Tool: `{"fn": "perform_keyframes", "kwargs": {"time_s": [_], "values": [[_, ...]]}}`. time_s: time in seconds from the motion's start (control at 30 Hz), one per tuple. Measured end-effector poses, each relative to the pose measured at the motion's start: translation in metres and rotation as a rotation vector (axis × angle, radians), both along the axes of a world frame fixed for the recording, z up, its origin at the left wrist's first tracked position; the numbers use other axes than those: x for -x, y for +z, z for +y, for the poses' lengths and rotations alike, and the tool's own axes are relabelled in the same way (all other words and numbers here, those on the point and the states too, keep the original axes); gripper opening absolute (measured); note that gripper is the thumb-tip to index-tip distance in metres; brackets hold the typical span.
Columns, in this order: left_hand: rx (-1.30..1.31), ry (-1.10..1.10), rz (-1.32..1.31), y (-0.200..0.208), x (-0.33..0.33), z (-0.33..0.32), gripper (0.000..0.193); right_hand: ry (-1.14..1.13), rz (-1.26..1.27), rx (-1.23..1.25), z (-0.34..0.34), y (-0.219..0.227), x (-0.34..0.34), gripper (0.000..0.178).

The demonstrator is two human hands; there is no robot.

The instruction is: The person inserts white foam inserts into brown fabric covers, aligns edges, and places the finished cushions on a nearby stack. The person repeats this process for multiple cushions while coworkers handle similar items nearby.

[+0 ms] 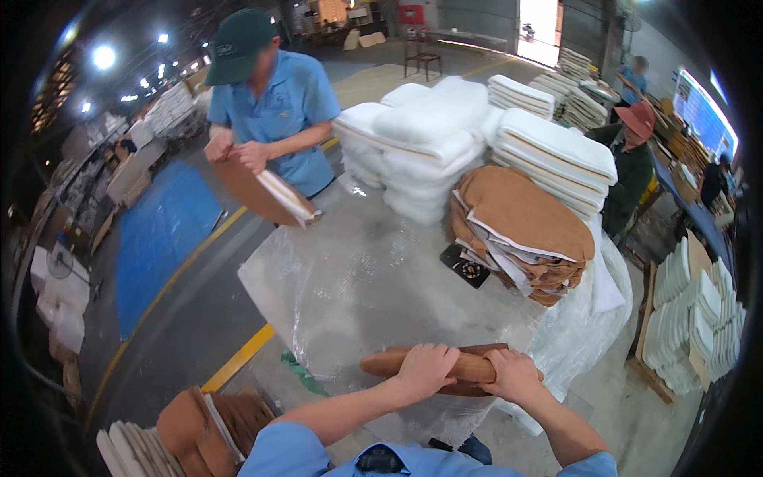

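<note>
- Your left hand [425, 367] and right hand [515, 374] both clamp down on a rolled brown cover [465, 368] at the near edge of the desk [358, 278], which is draped in clear plastic sheeting.
- Your fingers curl shut over the top of the roll; the fingertips wrap out of sight, and your hands hide its middle.
- The roll lies crosswise in front of you, its left end poking out past your left hand, a darker brown layer showing under it.
- Across the desk, a co-worker in a green cap and blue shirt grips a tan cushion [266, 195] with both hands, tilted over the far corner.
- A stack of brown covers [520, 230] sits to the right, white edges showing; a small dark object just beside its base is hard to make out.
- Behind it rise piles of white cushions [429, 139].
- More brown pieces [211, 425] lie low at your left, cut off by the frame.
- A person in a red hat stands at the right, partly hidden by the stacks.
</note>
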State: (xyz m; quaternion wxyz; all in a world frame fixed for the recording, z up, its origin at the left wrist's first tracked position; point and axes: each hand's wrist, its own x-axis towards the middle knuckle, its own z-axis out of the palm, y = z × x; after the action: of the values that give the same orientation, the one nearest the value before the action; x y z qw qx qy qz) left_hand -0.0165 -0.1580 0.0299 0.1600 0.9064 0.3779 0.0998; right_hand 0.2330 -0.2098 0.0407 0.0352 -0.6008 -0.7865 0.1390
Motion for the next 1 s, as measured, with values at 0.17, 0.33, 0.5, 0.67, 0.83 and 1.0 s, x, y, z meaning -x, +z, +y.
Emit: {"fn": "perform_keyframes", "kwargs": {"time_s": [0.17, 0.33, 0.5, 0.67, 0.83, 1.0], "values": [[0.100, 0.069, -0.001, 0.010, 0.035, 0.001, 0.058, -0.079, 0.239, -0.001, -0.025, -0.024, -0.074, 0.051], [-0.024, 0.160, -0.233, -0.028, 0.104, 0.003, 0.064, -0.280, 0.599, 0.152, -0.041, -0.059, -0.113, 0.064], [0.190, 0.339, -0.542, -0.065, 0.119, -0.007, 0.092, -0.448, 1.011, 0.211, -0.051, -0.113, -0.106, 0.064], [0.562, 0.614, -0.998, -0.091, 0.107, -0.025, 0.119, -0.507, 1.116, 0.243, -0.047, -0.145, -0.105, 0.063], [0.482, 0.744, -1.016, -0.114, 0.097, -0.008, 0.090, -0.473, 1.056, 0.158, -0.039, -0.136, -0.103, 0.073], [0.778, 0.930, -1.061, -0.073, 0.116, -0.021, 0.070, -0.454, 1.202, 0.244, 0.015, -0.027, -0.089, 0.083]]}}
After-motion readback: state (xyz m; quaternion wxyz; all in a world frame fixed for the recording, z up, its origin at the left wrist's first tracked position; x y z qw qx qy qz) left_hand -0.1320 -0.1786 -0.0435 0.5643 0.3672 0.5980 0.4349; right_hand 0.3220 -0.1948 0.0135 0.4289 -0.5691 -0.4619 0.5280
